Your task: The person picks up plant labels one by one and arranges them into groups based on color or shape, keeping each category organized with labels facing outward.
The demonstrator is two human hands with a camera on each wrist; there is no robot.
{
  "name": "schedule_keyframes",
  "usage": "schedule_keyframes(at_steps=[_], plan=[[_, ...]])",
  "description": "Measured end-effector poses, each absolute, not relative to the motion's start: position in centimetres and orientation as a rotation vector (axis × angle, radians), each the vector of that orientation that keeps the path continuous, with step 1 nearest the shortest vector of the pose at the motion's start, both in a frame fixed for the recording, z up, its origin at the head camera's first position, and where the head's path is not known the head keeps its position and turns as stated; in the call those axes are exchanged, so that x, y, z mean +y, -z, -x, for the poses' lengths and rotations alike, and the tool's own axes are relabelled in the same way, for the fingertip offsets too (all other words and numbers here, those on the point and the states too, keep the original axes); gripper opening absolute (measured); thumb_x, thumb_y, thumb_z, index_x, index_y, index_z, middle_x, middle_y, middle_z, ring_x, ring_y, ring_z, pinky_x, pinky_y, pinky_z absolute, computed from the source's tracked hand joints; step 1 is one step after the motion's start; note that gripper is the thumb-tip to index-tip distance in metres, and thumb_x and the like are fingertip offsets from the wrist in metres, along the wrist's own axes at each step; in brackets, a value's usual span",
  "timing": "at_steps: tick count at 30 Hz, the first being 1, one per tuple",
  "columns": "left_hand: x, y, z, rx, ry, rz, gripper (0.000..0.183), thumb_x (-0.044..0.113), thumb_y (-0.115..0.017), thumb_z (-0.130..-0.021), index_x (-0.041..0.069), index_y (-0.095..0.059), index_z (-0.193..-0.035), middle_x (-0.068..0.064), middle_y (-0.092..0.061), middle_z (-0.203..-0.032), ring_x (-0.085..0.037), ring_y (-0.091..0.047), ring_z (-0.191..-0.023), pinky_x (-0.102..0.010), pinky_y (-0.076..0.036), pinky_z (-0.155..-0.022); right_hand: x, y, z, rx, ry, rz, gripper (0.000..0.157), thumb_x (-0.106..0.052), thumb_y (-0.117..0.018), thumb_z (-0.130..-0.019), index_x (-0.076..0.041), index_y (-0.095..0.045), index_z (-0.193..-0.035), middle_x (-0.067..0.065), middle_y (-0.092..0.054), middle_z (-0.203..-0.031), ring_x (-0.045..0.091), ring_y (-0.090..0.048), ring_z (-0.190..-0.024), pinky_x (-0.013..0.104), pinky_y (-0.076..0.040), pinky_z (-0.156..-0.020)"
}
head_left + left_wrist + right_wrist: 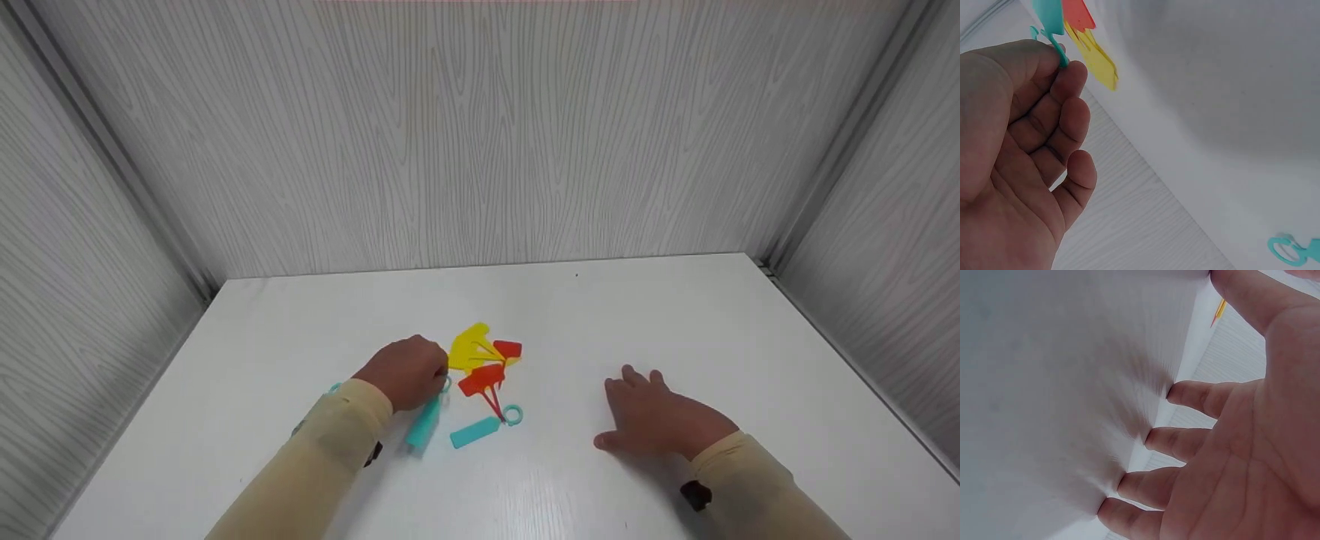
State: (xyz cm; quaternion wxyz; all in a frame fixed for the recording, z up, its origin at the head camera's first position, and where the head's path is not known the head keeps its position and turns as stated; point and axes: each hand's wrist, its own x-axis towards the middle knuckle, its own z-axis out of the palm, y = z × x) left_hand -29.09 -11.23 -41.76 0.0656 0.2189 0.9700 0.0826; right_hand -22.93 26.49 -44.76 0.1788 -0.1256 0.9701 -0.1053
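My left hand (pixel 409 371) pinches a teal plastic tag (pixel 425 424) between thumb and forefinger; the tag's flat end slants down toward the front. In the left wrist view its teal blade (pixel 1050 16) rises above the fingertips, and the other fingers curl loosely. Just right of this hand lie yellow tags (pixel 466 351), red tags (pixel 480 380) with thin stems, and a second teal tag (pixel 475 433) with a ring. My right hand (pixel 652 412) is spread palm down, its fingertips touching the table in the right wrist view, holding nothing.
Another teal tag (pixel 1287 251) lies apart, mostly hidden behind the left sleeve (pixel 322 450) in the head view. The white tabletop (pixel 570 480) is bounded by a wood-grain back panel (pixel 480 135) and side panels (pixel 892 247).
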Motion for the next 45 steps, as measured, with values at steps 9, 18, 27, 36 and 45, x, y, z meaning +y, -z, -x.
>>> schedule_keyframes(at_steps=[9,18,27,36,45], plan=[[-14.0,42.1,29.6,2.961,-0.189,-0.62,0.016,0.024,-0.079,-0.104,0.013,-0.086,-0.115,0.0,-0.076,-0.097,-0.024,-0.064,-0.091,-0.044,-0.062,-0.102,26.5,44.5,22.7,2.733,0.303,0.345,0.094,-0.057,-0.077,-0.099,0.003,-0.044,-0.164,0.035,-0.026,-0.175,0.07,-0.019,-0.156,0.083,-0.036,-0.114],[-17.6,42.4,30.1,2.988,-0.191,-0.652,0.014,0.011,-0.071,-0.106,0.006,-0.084,-0.107,-0.003,-0.078,-0.098,-0.022,-0.068,-0.089,-0.048,-0.063,-0.096,26.6,44.7,22.8,2.735,0.303,0.347,0.097,-0.057,-0.077,-0.1,0.005,-0.041,-0.166,0.039,-0.025,-0.174,0.075,-0.016,-0.154,0.083,-0.029,-0.119],[-20.4,43.0,30.4,2.993,-0.224,-0.537,0.016,0.012,-0.07,-0.107,0.004,-0.083,-0.112,-0.008,-0.079,-0.103,-0.023,-0.069,-0.09,-0.055,-0.062,-0.098,26.7,44.9,22.8,2.73,0.315,0.324,0.098,-0.06,-0.075,-0.1,0.002,-0.04,-0.168,0.035,-0.024,-0.176,0.071,-0.014,-0.157,0.083,-0.031,-0.117],[-21.2,43.4,30.3,2.98,-0.209,-0.464,0.016,0.014,-0.072,-0.107,0.003,-0.082,-0.114,-0.009,-0.079,-0.105,-0.023,-0.068,-0.087,-0.058,-0.061,-0.098,26.6,44.5,22.5,2.735,0.32,0.326,0.097,-0.06,-0.074,-0.101,0.002,-0.04,-0.168,0.035,-0.024,-0.176,0.07,-0.015,-0.158,0.083,-0.033,-0.116],[-21.4,44.1,30.5,2.987,-0.203,-0.462,0.013,0.014,-0.073,-0.105,0.004,-0.081,-0.107,-0.008,-0.076,-0.1,-0.023,-0.064,-0.084,-0.055,-0.062,-0.093,26.8,44.6,22.5,2.729,0.349,0.334,0.098,-0.06,-0.076,-0.1,0.001,-0.041,-0.167,0.035,-0.023,-0.176,0.071,-0.014,-0.158,0.082,-0.032,-0.117]])
